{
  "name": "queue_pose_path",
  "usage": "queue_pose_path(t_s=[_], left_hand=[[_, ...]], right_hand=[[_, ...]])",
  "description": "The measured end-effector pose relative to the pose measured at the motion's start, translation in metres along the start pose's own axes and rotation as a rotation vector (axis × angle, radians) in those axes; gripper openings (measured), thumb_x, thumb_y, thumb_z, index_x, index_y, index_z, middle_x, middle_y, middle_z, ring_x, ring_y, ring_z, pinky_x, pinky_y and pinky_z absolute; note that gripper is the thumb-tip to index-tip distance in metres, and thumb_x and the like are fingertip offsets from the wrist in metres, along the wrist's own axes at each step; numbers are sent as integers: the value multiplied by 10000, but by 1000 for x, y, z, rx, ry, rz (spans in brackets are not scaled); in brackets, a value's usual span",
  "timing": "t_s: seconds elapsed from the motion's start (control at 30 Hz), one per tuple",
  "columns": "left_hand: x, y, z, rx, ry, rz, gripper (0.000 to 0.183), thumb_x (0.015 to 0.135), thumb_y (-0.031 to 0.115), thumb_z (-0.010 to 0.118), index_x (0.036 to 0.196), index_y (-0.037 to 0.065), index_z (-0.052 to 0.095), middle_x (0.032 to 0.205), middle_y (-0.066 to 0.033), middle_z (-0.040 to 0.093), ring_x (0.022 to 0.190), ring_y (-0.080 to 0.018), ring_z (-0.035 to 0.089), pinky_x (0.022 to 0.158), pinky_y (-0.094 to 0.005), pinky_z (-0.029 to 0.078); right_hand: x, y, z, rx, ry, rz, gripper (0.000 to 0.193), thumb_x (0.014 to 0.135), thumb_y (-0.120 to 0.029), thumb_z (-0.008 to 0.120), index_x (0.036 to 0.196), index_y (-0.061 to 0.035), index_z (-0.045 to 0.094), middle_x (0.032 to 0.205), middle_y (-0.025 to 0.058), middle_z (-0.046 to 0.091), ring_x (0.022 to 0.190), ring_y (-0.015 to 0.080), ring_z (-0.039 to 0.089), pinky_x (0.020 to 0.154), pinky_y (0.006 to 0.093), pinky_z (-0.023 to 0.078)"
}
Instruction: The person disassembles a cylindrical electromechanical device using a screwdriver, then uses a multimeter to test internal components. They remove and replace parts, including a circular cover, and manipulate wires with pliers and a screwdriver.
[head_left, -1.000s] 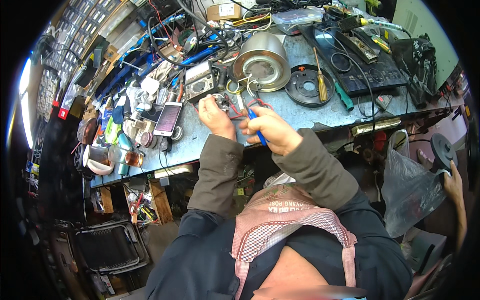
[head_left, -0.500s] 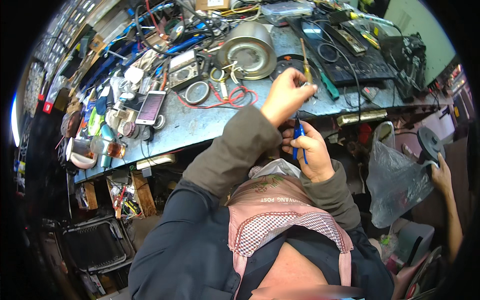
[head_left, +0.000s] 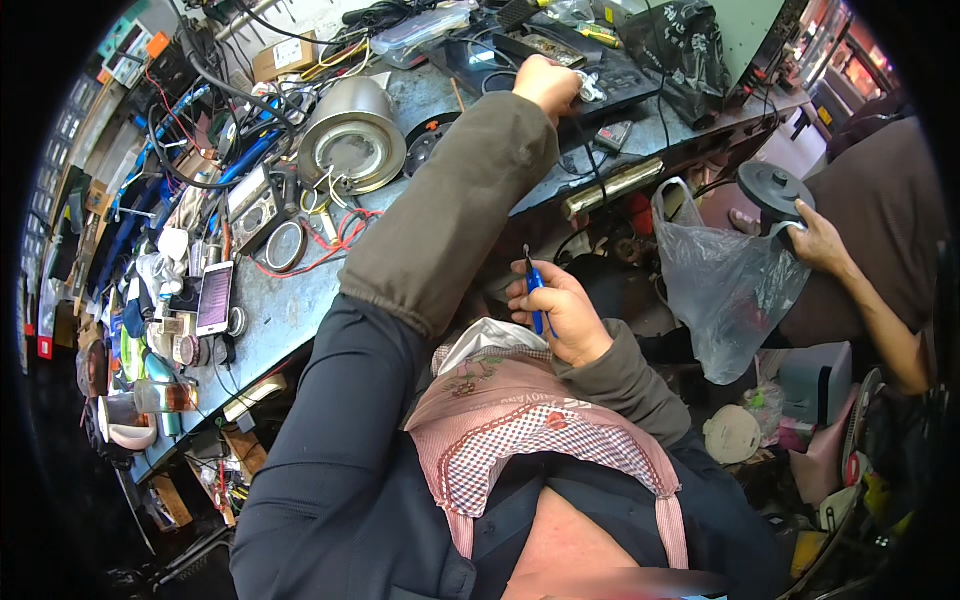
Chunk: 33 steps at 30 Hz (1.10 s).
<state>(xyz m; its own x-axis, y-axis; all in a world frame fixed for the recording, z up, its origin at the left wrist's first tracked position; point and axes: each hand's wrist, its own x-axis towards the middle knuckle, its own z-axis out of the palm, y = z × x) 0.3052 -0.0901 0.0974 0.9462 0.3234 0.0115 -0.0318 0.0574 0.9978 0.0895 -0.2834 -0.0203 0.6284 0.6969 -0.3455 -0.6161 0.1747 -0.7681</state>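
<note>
My left hand [head_left: 548,88] reaches out over the black flat panel [head_left: 625,85] at the back of the bench. Its fingers are curled, and a small silvery piece [head_left: 592,87] shows at the fingertips. Whether the piece also rests on the panel, I cannot tell. Close in front of my body, my right hand [head_left: 568,318] is closed around blue-handled pliers [head_left: 536,295]. Their dark, narrow tip points up and away, with nothing visible in the jaws.
A metal pot [head_left: 350,140], an analogue meter [head_left: 258,215] with red leads and a phone [head_left: 215,298] lie on the blue bench [head_left: 310,300]. On the right another person's hand [head_left: 820,238] holds a black round lid [head_left: 775,188] and a clear plastic bag [head_left: 725,290].
My left hand has moved away and farther out, from beside the pliers to the black panel. The right hand keeps the pliers. The whole view has swung to the right.
</note>
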Motion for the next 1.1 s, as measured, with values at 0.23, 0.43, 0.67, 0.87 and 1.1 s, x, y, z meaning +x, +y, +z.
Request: queue_pose_path(t_s=[0.23, 0.43, 0.67, 0.87, 1.1], left_hand=[[-57, 19, -15, 642, 292, 741, 314, 932, 117, 698, 1233, 32, 728, 1179, -227, 708, 1114, -433, 699, 980, -495, 569], [-202, -29, -93, 809, 705, 867, 247, 909, 69, 823, 1114, 45, 688, 885, -80, 608, 731, -214, 592, 677, -364, 510], [-253, -34, -192, 659, 985, 314, 362, 974, 280, 857, 1073, -7, 660, 731, -64, 656, 636, -194, 620, 627, -389, 522], [-223, -47, -232, 441, 702, 181, 319, 1052, 318, 788, 1056, 2, 741, 799, -18, 697, 651, -77, 615, 556, -253, 490], [-229, -67, -255, -272, 422, 108, 154, 1104, 193, 708, 1134, 49, 665, 845, -31, 687, 631, -91, 583, 546, -270, 474]], right_hand=[[-6, 5, -29, -12, 31, -4, 598, 894, -28, 684, 1477, 16, 560, 1160, 110, 691, 990, 209, 695, 867, 334, 565], [2, 1, -27, -77, -49, 8, 583, 893, -22, 673, 1458, 32, 542, 1158, 126, 685, 993, 199, 674, 878, 318, 542], [41, -26, 29, -244, -311, -75, 613, 846, -7, 667, 1454, 46, 604, 1181, 105, 696, 1070, 211, 686, 969, 331, 546], [98, -53, 105, -387, -477, -218, 619, 892, -28, 712, 1492, 69, 598, 1224, 102, 724, 1114, 180, 688, 1020, 322, 541], [137, -48, 133, -642, -473, -332, 615, 924, -5, 724, 1514, 94, 582, 1290, 129, 733, 1178, 176, 685, 1036, 317, 542]])
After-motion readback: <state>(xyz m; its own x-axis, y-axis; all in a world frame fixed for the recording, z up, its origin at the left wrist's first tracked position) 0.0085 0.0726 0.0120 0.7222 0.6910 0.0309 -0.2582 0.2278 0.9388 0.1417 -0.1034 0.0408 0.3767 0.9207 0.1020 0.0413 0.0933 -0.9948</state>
